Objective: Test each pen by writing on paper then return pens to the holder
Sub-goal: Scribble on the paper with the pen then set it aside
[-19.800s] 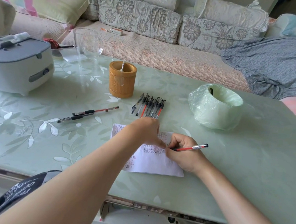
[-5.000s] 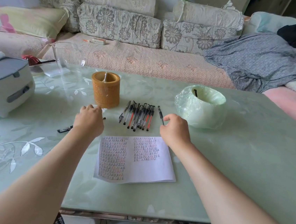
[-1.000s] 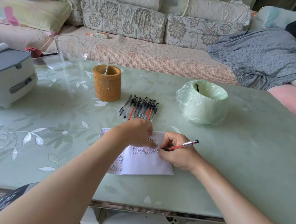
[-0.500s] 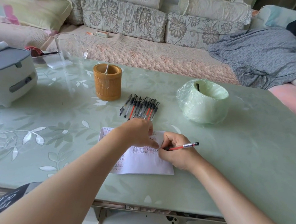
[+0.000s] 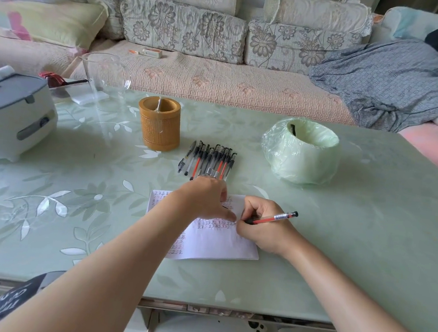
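- Since half a second ago hardly anything differs: the right hand (image 5: 262, 228) still pinches the red pen (image 5: 274, 217) at the same spot on the paper (image 5: 217, 244), and the left hand (image 5: 203, 199) stays on the sheet.
- Five seconds ago both hands were up by the row of pens (image 5: 207, 162); now they meet over the paper.
- The pen's tip is hidden behind the right fingers.
- The left hand covers the paper's upper middle; its fingertips are out of sight, so I cannot tell whether they hold anything.
- The left thumb stretches toward the right hand, nearly touching it.
- The red pen slants up and to the right, cap end free.
- The holder (image 5: 158, 127) stands upright on the table (image 5: 367, 235), just left of the pen row.
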`<state>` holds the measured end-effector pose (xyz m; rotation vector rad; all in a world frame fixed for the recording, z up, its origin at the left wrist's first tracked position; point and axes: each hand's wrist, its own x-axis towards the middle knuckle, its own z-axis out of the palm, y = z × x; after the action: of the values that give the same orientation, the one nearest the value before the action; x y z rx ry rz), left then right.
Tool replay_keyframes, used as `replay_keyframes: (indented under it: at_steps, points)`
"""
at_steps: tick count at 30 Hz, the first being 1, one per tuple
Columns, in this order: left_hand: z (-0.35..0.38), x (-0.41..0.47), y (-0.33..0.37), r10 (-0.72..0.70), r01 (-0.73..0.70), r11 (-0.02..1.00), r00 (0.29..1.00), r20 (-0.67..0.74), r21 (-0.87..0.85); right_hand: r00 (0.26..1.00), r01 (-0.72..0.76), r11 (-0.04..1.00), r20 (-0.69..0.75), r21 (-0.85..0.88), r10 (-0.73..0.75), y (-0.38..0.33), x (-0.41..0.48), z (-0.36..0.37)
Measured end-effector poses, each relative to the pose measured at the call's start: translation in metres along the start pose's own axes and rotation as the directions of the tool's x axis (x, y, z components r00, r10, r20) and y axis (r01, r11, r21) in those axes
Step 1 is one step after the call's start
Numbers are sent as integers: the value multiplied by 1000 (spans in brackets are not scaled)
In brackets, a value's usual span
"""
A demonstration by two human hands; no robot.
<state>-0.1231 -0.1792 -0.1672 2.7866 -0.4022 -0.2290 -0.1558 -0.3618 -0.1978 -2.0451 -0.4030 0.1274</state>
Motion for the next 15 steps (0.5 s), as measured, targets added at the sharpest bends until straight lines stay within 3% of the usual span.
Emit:
replay_keyframes:
  at_steps: [8,15]
  points:
    - [0,0,0,-15,15,1000,1000,6,-19,998,-16,1000,61,-5,16,-1,0,-2]
    - [-1,1,0,-14,15,1000,1000,7,-23,1000,-14,1000,27,-16,15,-1,0,0]
